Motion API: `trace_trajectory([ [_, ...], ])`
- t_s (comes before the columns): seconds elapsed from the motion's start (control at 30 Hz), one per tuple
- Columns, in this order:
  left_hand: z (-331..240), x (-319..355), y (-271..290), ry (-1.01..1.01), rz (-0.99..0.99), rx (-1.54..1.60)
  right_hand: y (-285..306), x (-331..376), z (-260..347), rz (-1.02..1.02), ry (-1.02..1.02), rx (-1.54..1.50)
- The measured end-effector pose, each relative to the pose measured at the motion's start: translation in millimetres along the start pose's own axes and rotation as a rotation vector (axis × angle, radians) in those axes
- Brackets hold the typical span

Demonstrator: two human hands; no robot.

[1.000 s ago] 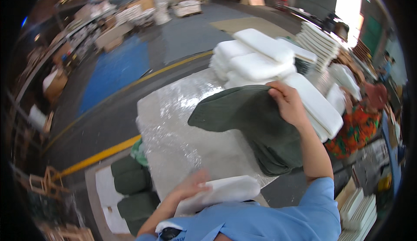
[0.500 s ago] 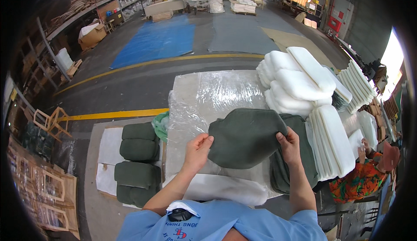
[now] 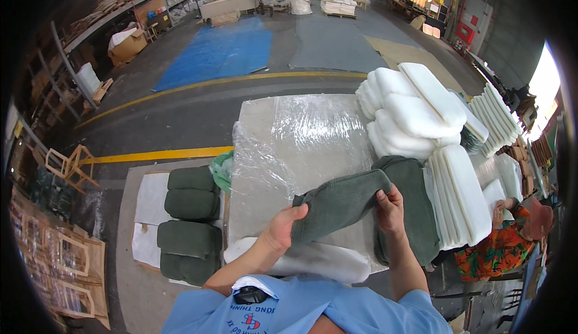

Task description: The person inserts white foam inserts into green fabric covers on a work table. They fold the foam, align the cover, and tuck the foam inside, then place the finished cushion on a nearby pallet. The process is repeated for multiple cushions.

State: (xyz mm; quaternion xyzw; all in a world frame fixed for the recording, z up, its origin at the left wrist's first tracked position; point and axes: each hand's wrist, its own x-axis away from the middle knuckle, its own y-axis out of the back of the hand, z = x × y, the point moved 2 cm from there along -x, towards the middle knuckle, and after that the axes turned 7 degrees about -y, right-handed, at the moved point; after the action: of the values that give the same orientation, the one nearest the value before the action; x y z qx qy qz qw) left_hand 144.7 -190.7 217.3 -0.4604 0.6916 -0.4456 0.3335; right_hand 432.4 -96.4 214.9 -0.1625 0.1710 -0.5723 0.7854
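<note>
Two hands hold a green fabric cover above the wrapped table.

The left hand (image 3: 282, 228) is closed on the lower left corner of the dark green cover (image 3: 340, 204), and the right hand (image 3: 390, 206) pinches its right edge. Just under the hands lies a white foam pad (image 3: 319, 262) on the plastic-wrapped table (image 3: 301, 135). Beyond the right hand stand stacked white cushions (image 3: 415, 114). Left of the left hand sit finished green cushions (image 3: 189, 213).

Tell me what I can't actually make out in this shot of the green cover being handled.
Head view:
- Right hand: fingertips tucked under the green cover.
- White foam pad at the table edge: near end hidden by the left hand and forearm.
- Stack of green covers: count hidden by folds.
- Seated person: cut off by the dark rim.
</note>
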Motion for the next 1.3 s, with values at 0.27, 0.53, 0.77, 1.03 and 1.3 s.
trace_trajectory([
  [0.27,18,-9,-26,0.033,-0.060,0.155,30,13,-16,0.045,0.030,-0.073],
  [0.53,16,-10,-42,-0.071,-0.129,-0.036,5,17,-26,-0.083,-0.051,-0.177],
  [0.77,1,-16,-45,-0.102,-0.120,-0.155,14,11,-27,-0.061,-0.040,-0.149],
  [1.03,3,-12,-42,0.052,0.097,-0.058,16,-15,2,-0.107,0.031,0.046],
  [1.3,-21,-22,6,0.202,-0.085,-0.737,-40,-85,83,-0.214,-0.126,0.181],
])
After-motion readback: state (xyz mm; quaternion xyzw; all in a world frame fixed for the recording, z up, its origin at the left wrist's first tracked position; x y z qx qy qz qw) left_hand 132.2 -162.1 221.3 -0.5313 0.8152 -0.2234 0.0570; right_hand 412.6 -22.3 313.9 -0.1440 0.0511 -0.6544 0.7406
